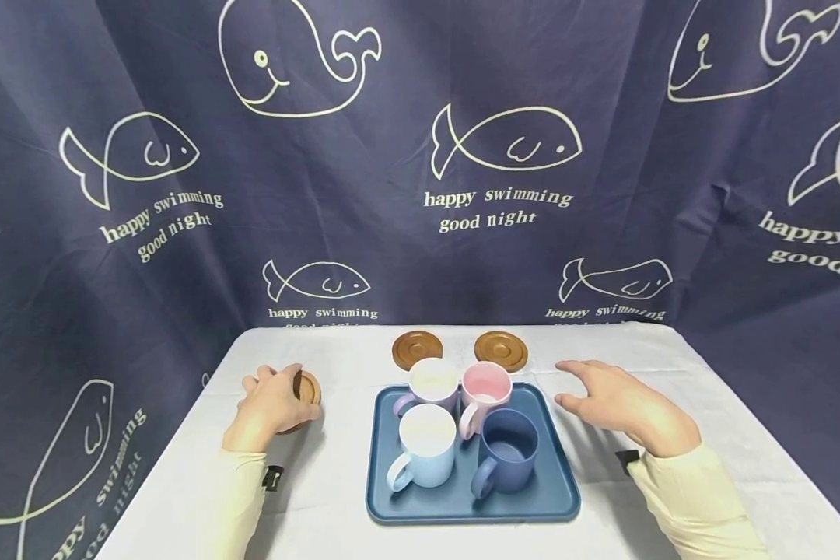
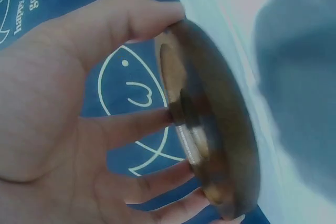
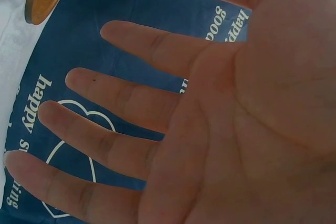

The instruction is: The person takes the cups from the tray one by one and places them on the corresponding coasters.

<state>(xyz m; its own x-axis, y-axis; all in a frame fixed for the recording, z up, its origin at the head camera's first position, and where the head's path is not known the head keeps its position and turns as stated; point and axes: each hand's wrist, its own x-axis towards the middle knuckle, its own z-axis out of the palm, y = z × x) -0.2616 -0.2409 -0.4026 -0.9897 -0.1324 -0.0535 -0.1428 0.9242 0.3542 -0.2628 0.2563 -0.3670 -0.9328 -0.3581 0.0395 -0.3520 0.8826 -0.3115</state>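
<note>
The wooden coaster [image 1: 306, 386] in the left hand [image 1: 271, 404] sat at the left of the frame, well apart from the blue tray [image 1: 558, 482], and the likeliest trouble lay in that grip: the wrist view showed the coaster [image 2: 210, 124] tilted on edge between thumb and fingertips [image 2: 157, 121], so a loosened pinch would probably have let the disc drop or roll across the white table [image 1: 336, 467]. A second risk was the crowded tray, where four mugs stood touching or nearly so, the white mug [image 1: 427, 445] and navy mug [image 1: 507, 451] in front, the lilac mug [image 1: 432, 383] and pink mug [image 1: 486, 387] behind; a careless sweep could have knocked one. The left hand curled round the coaster with the forearm lying flat. The right hand [image 1: 619, 404] hovered right of centre beside the tray, fingers [image 3: 121, 95] spread and straight, gripping nothing. Two more coasters [image 1: 417, 349] lay behind the tray.
</note>
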